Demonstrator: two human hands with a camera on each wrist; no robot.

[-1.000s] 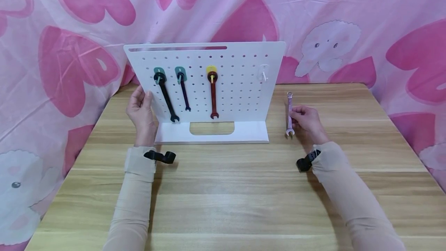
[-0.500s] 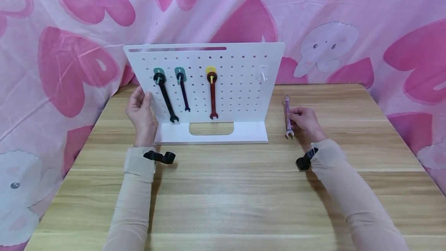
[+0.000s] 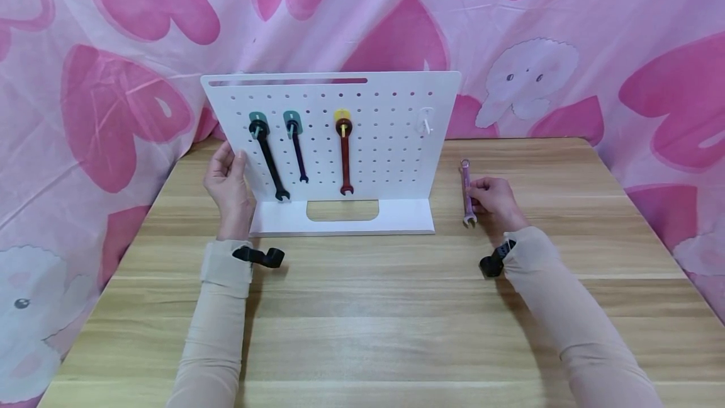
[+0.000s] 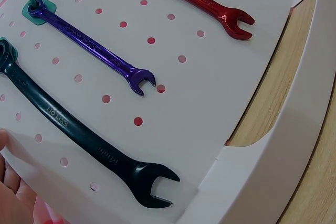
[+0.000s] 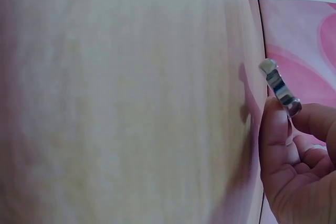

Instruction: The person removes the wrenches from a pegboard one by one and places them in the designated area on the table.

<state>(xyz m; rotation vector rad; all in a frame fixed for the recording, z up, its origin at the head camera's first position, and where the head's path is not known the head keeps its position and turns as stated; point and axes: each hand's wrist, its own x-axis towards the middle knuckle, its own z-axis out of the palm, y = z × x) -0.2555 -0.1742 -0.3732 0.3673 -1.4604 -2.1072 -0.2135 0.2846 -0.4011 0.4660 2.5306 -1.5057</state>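
At the left side edge of a white pegboard (image 3: 391,143), my left hand (image 3: 229,191) grips the board, thumb in front. My right hand (image 3: 493,200) pinches a silvery combination wrench (image 3: 466,191) to the right of the board. That wrench stands roughly upright, open end down; the right wrist view shows its open end (image 5: 278,87) end-on above the fingers. Three wrenches hang by their ring ends on the board: a large dark green one (image 4: 68,124), a smaller purple one (image 4: 86,43) and a red one (image 3: 346,162).
A white hook (image 3: 427,121) at the board's upper right bears nothing. Green hooks carry the dark green and purple wrenches, a yellow hook (image 3: 343,115) the red. The board's base (image 3: 404,216) sits on a wooden table (image 3: 362,320). A pink curtain (image 3: 396,11) hangs behind.
The wrench in my right hand has shifted slightly left and its upper end has tipped a little leftward. My left hand still holds the board's edge.
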